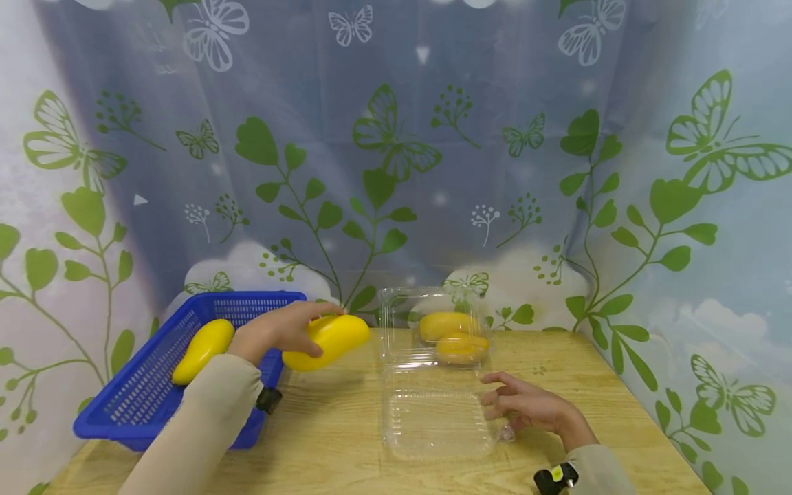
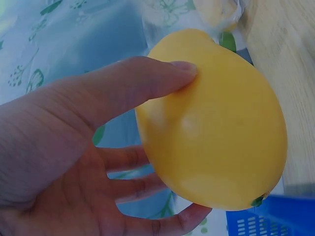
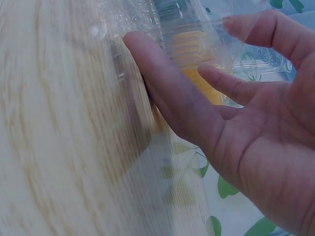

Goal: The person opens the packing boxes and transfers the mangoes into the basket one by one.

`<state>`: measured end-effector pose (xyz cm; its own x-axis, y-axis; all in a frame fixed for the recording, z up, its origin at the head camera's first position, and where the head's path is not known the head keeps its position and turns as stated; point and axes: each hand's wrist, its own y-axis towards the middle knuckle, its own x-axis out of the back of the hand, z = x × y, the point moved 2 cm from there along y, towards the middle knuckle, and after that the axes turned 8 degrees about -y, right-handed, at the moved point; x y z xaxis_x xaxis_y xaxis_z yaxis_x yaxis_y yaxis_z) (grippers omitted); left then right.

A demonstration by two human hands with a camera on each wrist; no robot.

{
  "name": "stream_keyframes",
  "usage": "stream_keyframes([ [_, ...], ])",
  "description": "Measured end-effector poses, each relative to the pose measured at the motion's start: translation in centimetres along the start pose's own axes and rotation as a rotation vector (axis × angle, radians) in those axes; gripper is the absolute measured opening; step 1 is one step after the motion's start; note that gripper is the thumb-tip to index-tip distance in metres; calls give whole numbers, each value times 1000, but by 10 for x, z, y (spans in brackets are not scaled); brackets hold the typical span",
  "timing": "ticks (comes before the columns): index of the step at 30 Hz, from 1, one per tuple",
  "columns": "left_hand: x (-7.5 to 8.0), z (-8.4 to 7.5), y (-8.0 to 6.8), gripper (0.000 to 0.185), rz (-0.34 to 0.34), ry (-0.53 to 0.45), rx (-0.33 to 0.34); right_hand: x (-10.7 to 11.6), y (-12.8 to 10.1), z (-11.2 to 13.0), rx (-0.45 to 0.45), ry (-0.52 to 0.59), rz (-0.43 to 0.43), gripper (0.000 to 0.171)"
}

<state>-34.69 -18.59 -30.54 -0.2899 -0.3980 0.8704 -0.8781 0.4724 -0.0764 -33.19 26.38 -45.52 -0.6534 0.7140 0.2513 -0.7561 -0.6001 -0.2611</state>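
My left hand [image 1: 281, 331] holds a yellow mango [image 1: 334, 342] above the table, just right of the blue basket. In the left wrist view its thumb presses on the mango's side, and the other fingers curl behind. A clear plastic clamshell box [image 1: 439, 426] lies unfolded on the table with its lid raised at the back. Beside the box's right edge is my right hand [image 1: 532, 409], fingers loosely extended and fingertips at the rim; firm contact is unclear. Two more mangoes [image 1: 463, 349] show through clear plastic; whether they lie inside or behind it I cannot tell.
A blue perforated basket [image 1: 117, 432] stands at the left with another yellow mango [image 1: 203, 350] in it. The wooden table [image 1: 322, 440] ends at a printed butterfly-and-leaf curtain [image 1: 396, 227] behind and at both sides.
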Motion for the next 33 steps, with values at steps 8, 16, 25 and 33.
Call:
stream_keyframes([
  [8, 12, 11, -7, 76, -4, 14, -15, 1, -1, -1, 9, 3, 1, 69],
  [16, 27, 25, -13, 75, -12, -39, 3, 2, 1, -3, 12, 8, 8, 68],
  [25, 35, 41, -16, 78, -18, -45, 28, 2, 1, -2, 20, 7, 8, 68],
  [33, 41, 51, -22, 78, -18, -79, 43, 1, 1, -2, 18, 13, -2, 67],
])
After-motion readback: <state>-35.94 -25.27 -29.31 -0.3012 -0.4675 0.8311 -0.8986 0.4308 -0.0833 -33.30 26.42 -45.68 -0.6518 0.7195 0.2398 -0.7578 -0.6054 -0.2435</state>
